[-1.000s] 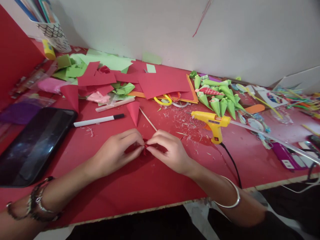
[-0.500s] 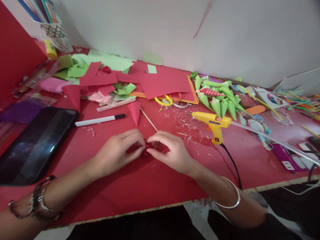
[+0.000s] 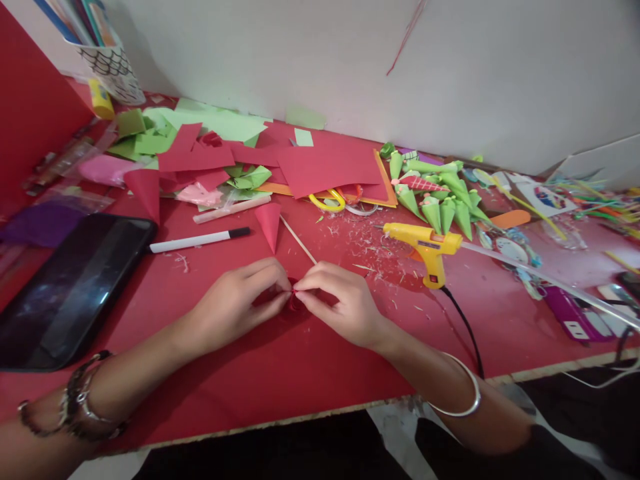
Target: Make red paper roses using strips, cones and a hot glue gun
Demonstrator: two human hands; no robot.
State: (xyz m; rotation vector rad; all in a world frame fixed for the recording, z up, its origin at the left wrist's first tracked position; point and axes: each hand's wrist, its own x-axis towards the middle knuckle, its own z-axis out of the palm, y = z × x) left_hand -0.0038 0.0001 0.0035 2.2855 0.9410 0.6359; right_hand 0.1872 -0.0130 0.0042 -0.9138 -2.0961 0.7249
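A small red paper roll [image 3: 295, 304] is pinched between both hands near the middle of the red table [image 3: 280, 380], low on the tabletop. The left hand [image 3: 235, 303] is closed narrow, thumb and forefinger on the roll's left side. The right hand [image 3: 343, 303] is pinched on its right side, the other fingers curled. Most of the roll is hidden by the fingertips.

A thin wooden stick [image 3: 298, 240] lies just behind the hands, its near end at the right knuckles. A red paper cone [image 3: 269, 223] is beside the stick, and a white marker [image 3: 197, 241] lies left of it. A dark tablet [image 3: 65, 287] rests at the far left. A yellow glue gun [image 3: 425, 248] stands to the right, well apart from the hands, amid paper shavings. Loose red paper sheets [image 3: 325, 167], yellow scissors [image 3: 326, 200] and green paper cones [image 3: 440, 203] are piled at the back.
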